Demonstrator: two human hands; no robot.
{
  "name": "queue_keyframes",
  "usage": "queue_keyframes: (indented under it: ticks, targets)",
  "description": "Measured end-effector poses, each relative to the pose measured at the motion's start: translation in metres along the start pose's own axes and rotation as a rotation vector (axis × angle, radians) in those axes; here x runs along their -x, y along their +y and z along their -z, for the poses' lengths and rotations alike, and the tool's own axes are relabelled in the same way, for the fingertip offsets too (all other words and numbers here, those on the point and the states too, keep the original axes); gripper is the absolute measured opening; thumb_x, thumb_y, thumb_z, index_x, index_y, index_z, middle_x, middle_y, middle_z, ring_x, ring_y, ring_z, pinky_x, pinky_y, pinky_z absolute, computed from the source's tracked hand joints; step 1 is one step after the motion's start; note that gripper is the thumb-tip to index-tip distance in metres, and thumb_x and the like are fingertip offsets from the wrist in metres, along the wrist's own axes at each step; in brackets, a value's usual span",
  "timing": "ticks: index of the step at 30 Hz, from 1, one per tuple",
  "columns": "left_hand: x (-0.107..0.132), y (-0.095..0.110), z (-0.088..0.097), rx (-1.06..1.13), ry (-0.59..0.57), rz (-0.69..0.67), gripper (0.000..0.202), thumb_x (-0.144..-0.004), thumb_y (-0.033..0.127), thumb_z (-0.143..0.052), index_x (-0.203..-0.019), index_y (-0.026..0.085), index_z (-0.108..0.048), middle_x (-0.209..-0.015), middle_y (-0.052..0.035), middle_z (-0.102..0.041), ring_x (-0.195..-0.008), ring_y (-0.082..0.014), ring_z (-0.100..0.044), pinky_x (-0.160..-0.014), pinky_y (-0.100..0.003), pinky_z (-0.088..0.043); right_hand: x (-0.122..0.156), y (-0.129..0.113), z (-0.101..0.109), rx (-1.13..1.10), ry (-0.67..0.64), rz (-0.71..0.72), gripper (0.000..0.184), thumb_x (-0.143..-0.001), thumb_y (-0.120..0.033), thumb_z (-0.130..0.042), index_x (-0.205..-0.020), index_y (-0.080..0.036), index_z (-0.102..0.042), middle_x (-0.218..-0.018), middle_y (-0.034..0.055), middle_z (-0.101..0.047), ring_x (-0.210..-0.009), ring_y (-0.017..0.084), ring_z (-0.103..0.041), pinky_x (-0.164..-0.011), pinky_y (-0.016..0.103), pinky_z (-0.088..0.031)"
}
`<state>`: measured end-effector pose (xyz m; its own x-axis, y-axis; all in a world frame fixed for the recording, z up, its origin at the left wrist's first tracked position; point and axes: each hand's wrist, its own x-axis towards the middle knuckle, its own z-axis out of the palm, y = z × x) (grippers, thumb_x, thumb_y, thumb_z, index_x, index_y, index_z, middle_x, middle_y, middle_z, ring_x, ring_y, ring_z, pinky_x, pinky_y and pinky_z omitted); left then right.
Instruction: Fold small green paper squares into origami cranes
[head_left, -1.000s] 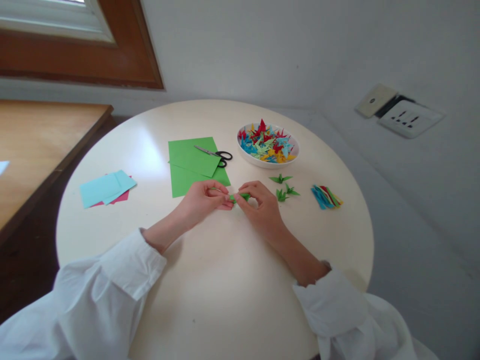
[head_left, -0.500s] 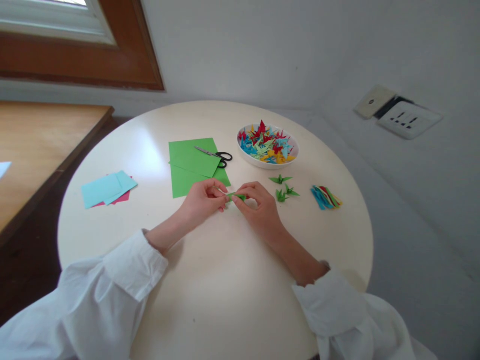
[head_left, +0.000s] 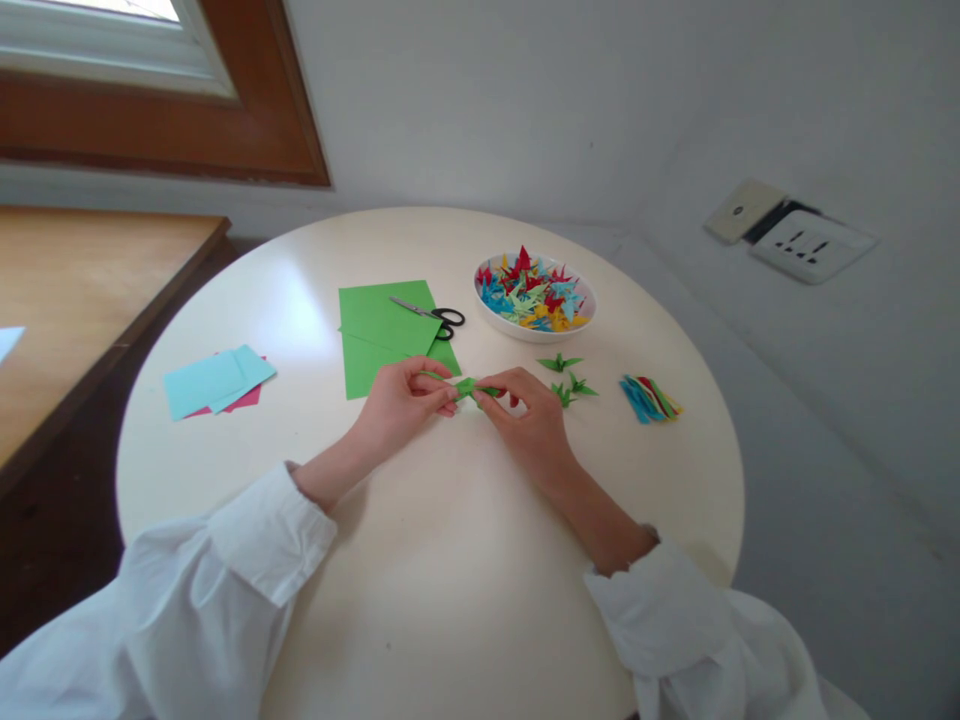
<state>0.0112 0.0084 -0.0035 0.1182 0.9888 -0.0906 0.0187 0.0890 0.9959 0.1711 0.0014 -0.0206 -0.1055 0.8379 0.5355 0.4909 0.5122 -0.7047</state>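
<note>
A small folded green paper piece (head_left: 469, 389) is pinched between my two hands over the round cream table (head_left: 420, 560). My left hand (head_left: 403, 399) grips its left end with fingertips closed. My right hand (head_left: 529, 417) pinches the right end, fingers curled. Green paper sheets (head_left: 379, 335) lie just behind my left hand. Three small green folded cranes (head_left: 568, 378) sit to the right of my right hand.
Black-handled scissors (head_left: 437, 315) rest on the green sheets. A white bowl (head_left: 535, 298) full of coloured paper cranes stands behind. Coloured paper strips (head_left: 649, 398) lie at the right, light blue and pink sheets (head_left: 217, 381) at the left. A wooden desk (head_left: 67, 300) adjoins the table.
Both hands have stayed together on the green piece, shifting their fingers slightly as they work the fold. The view has tilted a little.
</note>
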Motion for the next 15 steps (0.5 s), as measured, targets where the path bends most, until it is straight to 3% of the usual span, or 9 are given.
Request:
queue_keyframes:
  ticks: [5, 9, 12, 15]
  targets:
    - [-0.0007, 0.0004, 0.0002, -0.143, 0.054, -0.108, 0.022, -0.062, 0.028, -0.069, -0.076, 0.015, -0.057, -0.053, 0.0026, -0.059, -0.05, -0.0111, -0.055, -0.05, -0.023, -0.043, -0.0002, 0.001, 0.0003, -0.025, -0.013, -0.063, 0.01, -0.076, -0.017, -0.059, -0.08, -0.019, -0.068, -0.074, 0.0029, -0.067, -0.065, 0.014, -0.057, -0.058, 0.026, -0.044]
    - [-0.0014, 0.0014, 0.0021, -0.242, 0.099, -0.232, 0.019, -0.063, 0.026, -0.068, -0.077, 0.016, -0.059, -0.07, -0.0009, -0.061, -0.064, -0.0128, -0.057, -0.063, -0.026, -0.046, 0.0, 0.001, 0.0005, -0.078, -0.029, -0.084, 0.014, -0.078, -0.02, -0.056, -0.083, -0.02, -0.069, -0.078, 0.0037, -0.068, -0.066, 0.014, -0.058, -0.06, 0.027, -0.045]
    - [-0.0008, 0.0014, 0.0021, -0.169, 0.015, -0.257, 0.027, -0.062, 0.028, -0.069, -0.085, 0.016, -0.058, -0.089, -0.0056, -0.064, -0.081, -0.016, -0.059, -0.074, -0.029, -0.047, 0.0005, 0.0007, 0.0001, -0.17, -0.041, -0.085, 0.017, -0.08, -0.02, -0.054, -0.087, -0.02, -0.069, -0.083, 0.0048, -0.069, -0.071, 0.015, -0.06, -0.064, 0.028, -0.047]
    - [0.0001, -0.0004, 0.0011, -0.159, -0.083, -0.258, 0.03, -0.066, 0.03, -0.067, -0.09, 0.016, -0.057, -0.09, -0.006, -0.064, -0.077, -0.0148, -0.059, -0.068, -0.027, -0.046, 0.001, 0.0002, -0.0006, -0.239, -0.057, -0.101, 0.018, -0.08, -0.02, -0.054, -0.088, -0.02, -0.07, -0.084, 0.0051, -0.069, -0.075, 0.016, -0.061, -0.066, 0.028, -0.047]
